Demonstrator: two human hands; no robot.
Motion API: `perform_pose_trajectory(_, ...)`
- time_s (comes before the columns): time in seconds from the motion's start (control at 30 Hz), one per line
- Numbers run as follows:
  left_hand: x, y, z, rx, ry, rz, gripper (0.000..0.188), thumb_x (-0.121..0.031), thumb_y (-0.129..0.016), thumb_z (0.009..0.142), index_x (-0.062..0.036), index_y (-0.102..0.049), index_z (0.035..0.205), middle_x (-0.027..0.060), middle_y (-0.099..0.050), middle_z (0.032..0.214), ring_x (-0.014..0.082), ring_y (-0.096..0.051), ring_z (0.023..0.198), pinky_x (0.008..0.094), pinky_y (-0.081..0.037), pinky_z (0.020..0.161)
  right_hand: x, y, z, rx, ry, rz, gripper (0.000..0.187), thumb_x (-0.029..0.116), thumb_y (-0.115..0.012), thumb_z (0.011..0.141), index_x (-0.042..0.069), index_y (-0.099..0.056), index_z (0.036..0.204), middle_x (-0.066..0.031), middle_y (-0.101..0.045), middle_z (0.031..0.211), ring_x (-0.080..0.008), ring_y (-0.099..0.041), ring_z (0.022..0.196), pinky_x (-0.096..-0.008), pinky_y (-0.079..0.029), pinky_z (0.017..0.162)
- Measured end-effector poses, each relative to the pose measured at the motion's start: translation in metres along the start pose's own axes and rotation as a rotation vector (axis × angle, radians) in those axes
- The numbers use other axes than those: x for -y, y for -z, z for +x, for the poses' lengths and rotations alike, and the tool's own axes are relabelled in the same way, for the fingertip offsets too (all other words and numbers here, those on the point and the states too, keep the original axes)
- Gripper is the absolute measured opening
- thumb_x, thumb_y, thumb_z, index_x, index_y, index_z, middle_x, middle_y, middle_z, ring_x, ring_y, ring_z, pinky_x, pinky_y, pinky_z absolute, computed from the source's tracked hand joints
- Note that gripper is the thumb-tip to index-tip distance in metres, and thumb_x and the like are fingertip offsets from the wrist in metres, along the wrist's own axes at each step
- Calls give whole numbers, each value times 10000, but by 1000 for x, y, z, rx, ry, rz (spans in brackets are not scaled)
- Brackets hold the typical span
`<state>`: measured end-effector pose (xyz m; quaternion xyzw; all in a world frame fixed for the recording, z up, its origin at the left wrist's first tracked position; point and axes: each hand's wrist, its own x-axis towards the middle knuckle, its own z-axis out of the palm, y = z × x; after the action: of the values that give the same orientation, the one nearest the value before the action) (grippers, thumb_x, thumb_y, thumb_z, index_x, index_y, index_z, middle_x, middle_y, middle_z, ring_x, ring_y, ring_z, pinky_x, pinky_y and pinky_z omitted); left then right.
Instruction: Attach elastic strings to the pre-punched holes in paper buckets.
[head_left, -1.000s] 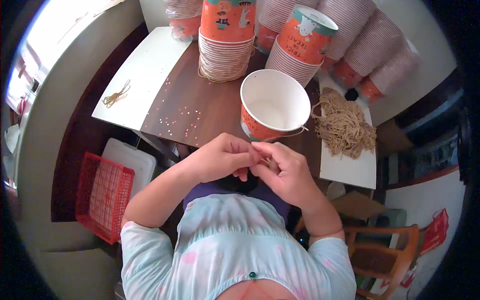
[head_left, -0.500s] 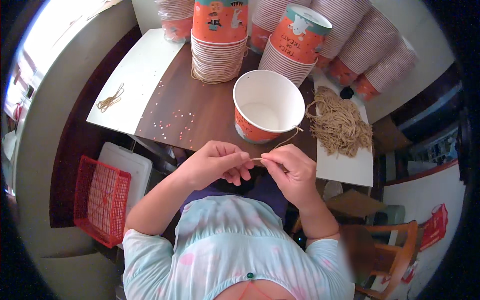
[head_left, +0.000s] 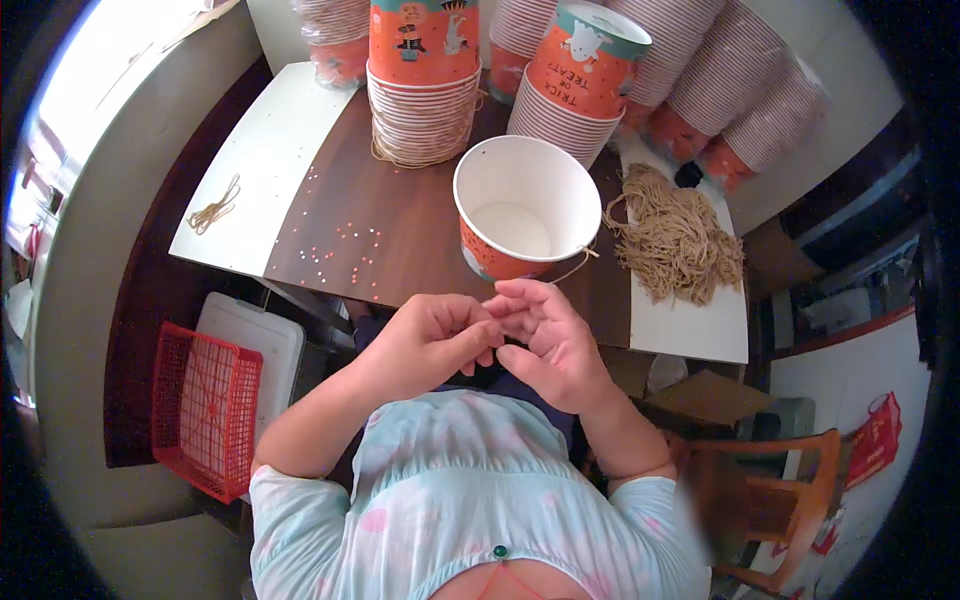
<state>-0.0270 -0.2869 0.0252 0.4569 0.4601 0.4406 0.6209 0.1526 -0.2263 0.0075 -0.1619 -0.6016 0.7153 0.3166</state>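
A white-lined paper bucket [head_left: 528,205] with an orange printed outside stands upright before me, its inside facing up. From a knot at its right rim a tan cord [head_left: 575,268] runs down behind my right fingers. My left hand [head_left: 450,338] is closed in a pinch just below the bucket; the cord's end appears to be in it, mostly hidden by the fingers. My right hand [head_left: 550,345] is cupped beside it, fingers stretched and apart, fingertips close to the left ones. Right of the bucket lies a heap of tan cords [head_left: 675,235].
Behind stand an orange bucket stack [head_left: 425,45] with cords around it, a tilted bucket stack [head_left: 575,75] and several wrapped stacks [head_left: 735,80]. A few cords [head_left: 215,210] and scattered paper dots [head_left: 340,255] lie at left. Below is a red basket [head_left: 205,410]; a wooden chair [head_left: 790,500] is at right.
My right hand has let go of its pinch on the cord, turned its palm inward and spread its fingers. The left hand stays pinched, a little lower.
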Motion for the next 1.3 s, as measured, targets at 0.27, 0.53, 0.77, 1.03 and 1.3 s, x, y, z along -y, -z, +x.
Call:
perform_pose_trajectory(0.27,-2,-1,-4,-59,-43,89,204,-163,-561,923,29,-623,890,13,-602,727,51,-542,667,202,-451,581,5,2,-2,-89,-31,-430,233,-5,-640,817,9,-572,1040,-36,-580,861,-97,-552,702,-245,-458,590)
perform_pose_trajectory(0.53,6,1,0,-96,-113,90,148,-108,-616,874,40,-627,865,-9,-586,719,25,-491,643,190,-419,549,17,0,1,-112,376,-871,152,6,-673,778,23,-591,904,-114,-570,825,-249,-594,718,-326,-489,626)
perform_pose_trajectory(0.77,2,-2,-2,-129,-130,159,120,-82,-628,835,37,-634,824,-14,-596,708,18,-491,637,191,-430,557,17,-1,-1,-120,484,-1007,153,-1,-670,766,23,-579,887,-119,-564,831,-282,-592,740,-354,-499,655)
perform_pose_trajectory(1.03,-5,-15,-11,-237,-623,559,112,14,-683,709,11,-626,805,68,-599,735,127,-572,606,237,-463,556,27,-4,-6,-143,508,-885,172,-62,-684,702,25,-616,833,-96,-602,828,-181,-590,665,-264,-464,549)
perform_pose_trajectory(1.3,-26,-42,-19,379,-788,-154,236,-194,-555,839,2,-648,933,179,-592,961,296,-565,885,408,-420,826,15,15,-16,-266,299,-540,63,-23,-645,794,19,-619,833,-47,-580,851,-85,-521,693,-196,-409,574)
